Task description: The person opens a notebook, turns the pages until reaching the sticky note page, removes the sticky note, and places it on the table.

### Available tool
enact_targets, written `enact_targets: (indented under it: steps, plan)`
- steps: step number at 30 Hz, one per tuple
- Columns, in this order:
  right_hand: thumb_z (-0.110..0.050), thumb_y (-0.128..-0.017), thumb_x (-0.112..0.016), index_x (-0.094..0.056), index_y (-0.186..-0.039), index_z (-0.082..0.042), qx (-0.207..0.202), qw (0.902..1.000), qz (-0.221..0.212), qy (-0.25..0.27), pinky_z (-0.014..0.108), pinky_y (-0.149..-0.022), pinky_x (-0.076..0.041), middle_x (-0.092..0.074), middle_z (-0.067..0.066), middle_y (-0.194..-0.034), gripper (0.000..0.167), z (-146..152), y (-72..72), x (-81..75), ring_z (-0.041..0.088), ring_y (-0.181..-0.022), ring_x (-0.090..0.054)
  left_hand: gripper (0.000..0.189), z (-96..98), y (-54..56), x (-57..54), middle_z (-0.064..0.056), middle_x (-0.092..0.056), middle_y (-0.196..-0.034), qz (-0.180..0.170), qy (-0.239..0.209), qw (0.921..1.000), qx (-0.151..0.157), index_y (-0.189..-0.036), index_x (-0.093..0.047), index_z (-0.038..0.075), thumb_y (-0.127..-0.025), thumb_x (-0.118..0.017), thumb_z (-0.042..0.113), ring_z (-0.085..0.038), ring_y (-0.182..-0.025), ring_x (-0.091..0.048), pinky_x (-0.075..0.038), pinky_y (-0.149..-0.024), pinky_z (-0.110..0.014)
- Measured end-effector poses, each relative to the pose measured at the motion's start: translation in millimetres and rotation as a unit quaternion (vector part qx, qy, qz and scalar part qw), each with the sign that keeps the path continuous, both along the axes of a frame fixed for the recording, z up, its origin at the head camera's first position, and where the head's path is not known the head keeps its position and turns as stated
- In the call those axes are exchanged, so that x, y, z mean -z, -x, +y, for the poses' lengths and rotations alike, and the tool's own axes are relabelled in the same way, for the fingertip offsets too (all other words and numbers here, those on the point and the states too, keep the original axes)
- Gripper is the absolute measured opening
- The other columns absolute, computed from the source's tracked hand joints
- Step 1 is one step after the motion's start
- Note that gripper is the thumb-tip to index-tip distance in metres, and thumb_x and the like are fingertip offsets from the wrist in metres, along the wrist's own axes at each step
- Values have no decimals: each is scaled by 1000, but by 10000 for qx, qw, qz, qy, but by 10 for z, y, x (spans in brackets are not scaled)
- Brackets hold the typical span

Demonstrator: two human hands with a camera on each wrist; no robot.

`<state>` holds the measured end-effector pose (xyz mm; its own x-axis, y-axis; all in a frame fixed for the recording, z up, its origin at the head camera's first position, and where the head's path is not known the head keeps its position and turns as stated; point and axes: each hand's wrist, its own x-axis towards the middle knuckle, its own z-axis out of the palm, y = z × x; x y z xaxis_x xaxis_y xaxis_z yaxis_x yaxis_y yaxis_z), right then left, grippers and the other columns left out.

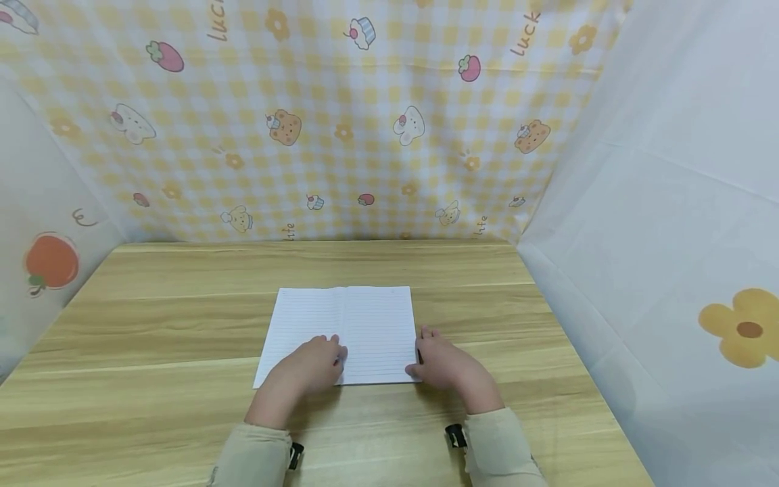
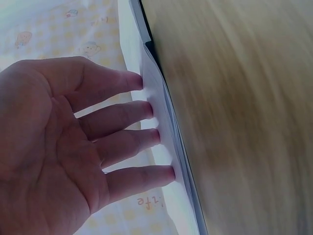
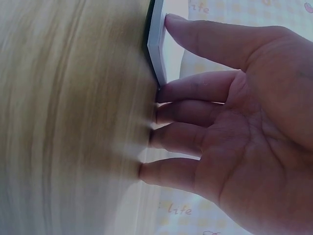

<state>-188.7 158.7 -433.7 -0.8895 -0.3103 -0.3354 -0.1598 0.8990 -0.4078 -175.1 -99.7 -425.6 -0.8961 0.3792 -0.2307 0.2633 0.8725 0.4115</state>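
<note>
An open lined notebook [image 1: 379,331] lies flat on the wooden table, its two pages spread. My left hand [image 1: 316,365] rests over the left page close to the centre fold. The left wrist view shows its fingers [image 2: 132,142] extended, the tips pressing on the paper near the notebook's front edge. At the right side of the notebook is my right hand [image 1: 443,360]. Its thumb [image 3: 195,39] lies on the right page by the corner, while the other fingers [image 3: 171,171] reach down to the tabletop just beside the notebook's edge.
The wooden table [image 1: 152,325] extends around the notebook on all sides. Behind it hangs a yellow checked cloth [image 1: 341,88] with cartoon prints. White sheets flank the table, one with an orange flower [image 1: 724,318] on the right.
</note>
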Motion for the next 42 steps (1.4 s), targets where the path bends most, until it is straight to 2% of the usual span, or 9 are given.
enact_targets:
  steps: [5, 8, 12, 19, 27, 32, 35, 39, 42]
  plan:
    - [-24, -101, -74, -61, -138, 12, -5, 10000, 23, -7, 58, -130, -31, -33, 34, -168, 53, -2, 10, 10, 47, -161, -30, 17, 24, 20, 10, -25, -71, -114, 187, 121, 9997, 78, -96, -72, 2, -102, -57, 7, -28, -92, -59, -53, -87, -52]
    - [-24, -101, -74, -62, -137, 12, -12, 10000, 23, 7, 58, -130, -31, -33, 35, -168, 53, -6, 11, 11, 47, -161, -30, 17, 27, 19, 7, -22, -70, -105, 212, 129, 9997, 79, -91, -71, 4, -102, -58, 6, -25, -85, -52, -50, -82, -49]
    - [-23, -101, -73, -66, -127, 11, -21, 10000, 23, 20, 58, -130, -30, -33, 35, -168, 44, -17, 12, 9, 47, -161, -29, 17, 24, 14, 6, -23, -71, -110, 234, 114, 9996, 80, -92, -72, 4, -102, -58, 6, -25, -85, -52, -50, -82, -48]
    - [-22, -100, -75, -63, -78, -4, -102, 9999, 97, -100, 59, -129, -33, -36, 36, -166, 30, -37, 22, 0, 49, -160, -30, 17, 21, 13, 1, -26, -71, -122, 213, 116, 9997, 85, -97, -73, 2, -102, -57, 6, -27, -92, -59, -52, -89, -52]
    - [-23, -101, -73, -58, -69, -7, -116, 9997, 136, -144, 59, -129, -32, -35, 37, -166, 39, -54, 33, 11, 50, -160, -30, 18, 21, 15, 9, -28, -69, -132, 191, 104, 9997, 72, -99, -74, 2, -102, -59, 11, -33, -103, -64, -53, -95, -55]
    - [-26, -101, -73, -58, -70, -4, -150, 9992, 209, -300, 59, -129, -33, -36, 38, -164, 41, -66, 46, 19, 53, -157, -34, 26, 46, -3, 21, -30, -68, -129, 116, 59, 9999, -8, -88, -69, 4, -101, -68, 27, -45, -115, -65, -53, -103, -59]
    - [-28, -101, -73, -68, -88, 7, -130, 9990, 225, -358, 60, -128, -34, -36, 39, -164, 37, -75, 44, 18, 54, -156, -35, 37, 77, -20, 22, -36, -64, -136, 72, 72, 9999, -81, -89, -69, 2, -97, -75, 38, -52, -121, -65, -53, -105, -62]
    - [-31, -101, -73, -69, -113, 14, -97, 9989, 255, -379, 62, -127, -35, -37, 39, -164, 47, -88, 38, 18, 55, -155, -36, 49, 138, -43, 19, -29, -68, -121, 90, 181, 9996, -202, -88, -67, 2, -87, -85, 48, -40, -97, -66, -57, -91, -62]
    - [-32, -101, -73, -69, -114, 14, -69, 9988, 269, -405, 63, -127, -35, -37, 39, -164, 48, -93, 34, 19, 54, -155, -37, 53, 189, -62, 24, -21, -66, -108, 150, 265, 9991, -290, -91, -66, 2, -82, -89, 49, -36, -93, -62, -57, -87, -64]
